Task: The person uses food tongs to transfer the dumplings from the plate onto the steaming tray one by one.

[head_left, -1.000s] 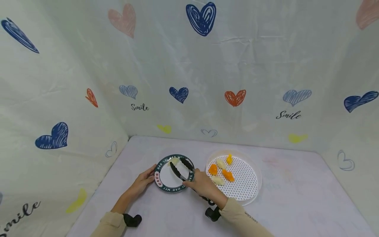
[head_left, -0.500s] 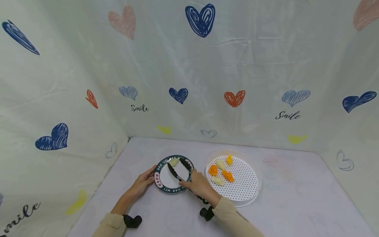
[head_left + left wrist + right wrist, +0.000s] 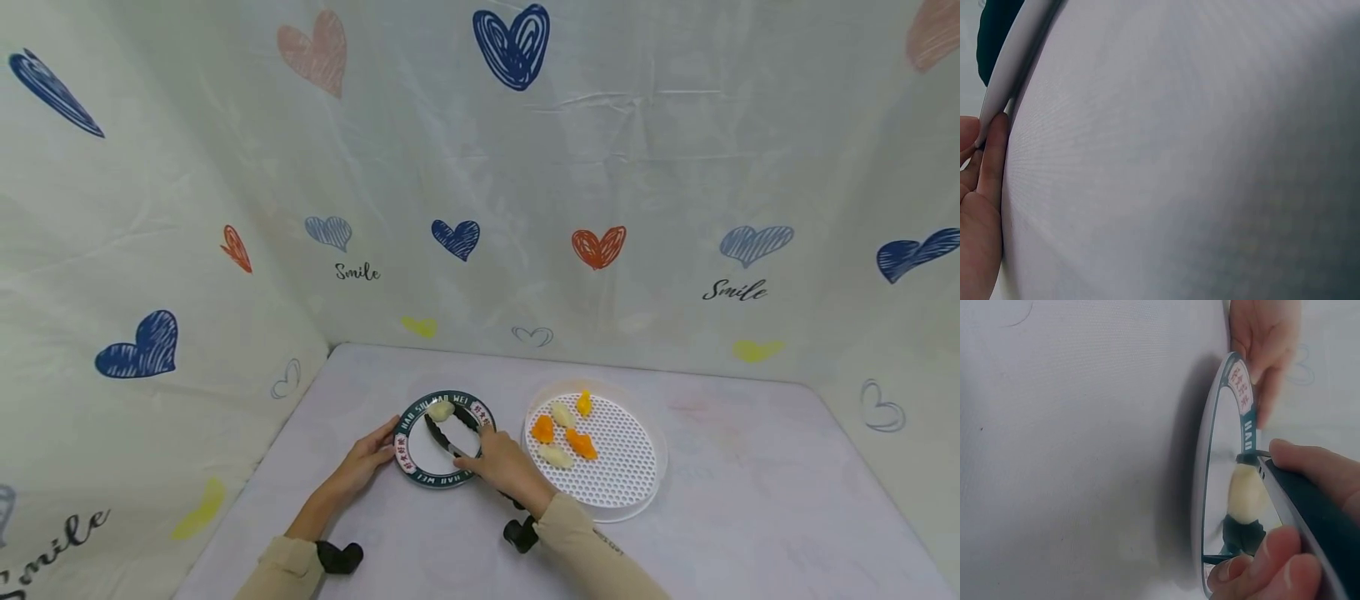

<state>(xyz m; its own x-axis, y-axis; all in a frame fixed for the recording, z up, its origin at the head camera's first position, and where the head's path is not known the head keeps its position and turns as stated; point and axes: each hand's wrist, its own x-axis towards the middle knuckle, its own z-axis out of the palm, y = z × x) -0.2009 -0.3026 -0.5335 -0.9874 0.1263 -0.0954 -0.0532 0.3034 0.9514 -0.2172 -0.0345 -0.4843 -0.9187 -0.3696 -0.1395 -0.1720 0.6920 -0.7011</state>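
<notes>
Both forearms, in tan sleeves, reach forward over the worktop (image 3: 420, 533) toward the plate (image 3: 420, 454), which serves as the landmark here. The left hand (image 3: 365, 457) lies at the plate's left edge, fingers nearly straight and laid against the rim; the left wrist view shows the fingertips (image 3: 994, 147) touching the underside of that rim. The right hand (image 3: 498, 460) sits at the plate's right edge, its thumb and fingers curled round the handles of black tongs (image 3: 444, 433). The tongs reach across the plate toward its far side, their arms parted. A pale dumpling (image 3: 440, 409) lies on the plate's far part, just beside the tong tips; whether they touch it cannot be told.

The plate's dark green rim carries white letters, "HAO" and "WEI" among them, and red patches with characters too small to read. Right of the plate stands a white perforated tray (image 3: 626, 467) holding orange and pale pieces. On the backdrop beyond the plate "Smile" (image 3: 357, 272) is written among drawn hearts.
</notes>
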